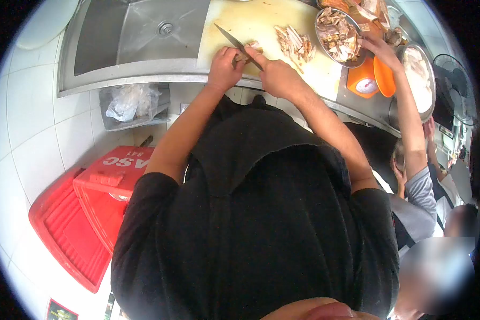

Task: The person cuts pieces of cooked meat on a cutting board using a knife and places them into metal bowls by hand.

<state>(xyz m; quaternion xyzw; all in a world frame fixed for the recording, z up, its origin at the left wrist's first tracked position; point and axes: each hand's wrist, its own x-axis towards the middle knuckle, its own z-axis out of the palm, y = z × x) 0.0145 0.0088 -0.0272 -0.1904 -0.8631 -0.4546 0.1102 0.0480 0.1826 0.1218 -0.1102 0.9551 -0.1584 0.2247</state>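
My right hand (278,76) is closed round the handle of a kitchen knife (228,36), whose blade points up and left over the pale cutting board (264,18). Beside it, my left hand (226,68) has its fingers curled on a small piece of cooked meat (241,56) at the board's front edge. Part of that meat is hidden by the fingers and blade. To the right on the board lies a pile of sliced meat (296,44). A metal bowl of cut meat (338,34) stands past the pile, with a co-worker's hand (376,47) at its rim.
A steel sink (144,32) adjoins the board on the left. At the right are an orange scale (361,80), an orange scoop-like dish (384,76) and a large basin with white contents (417,74). Red crates (80,224) stand below left. A co-worker stands close on my right.
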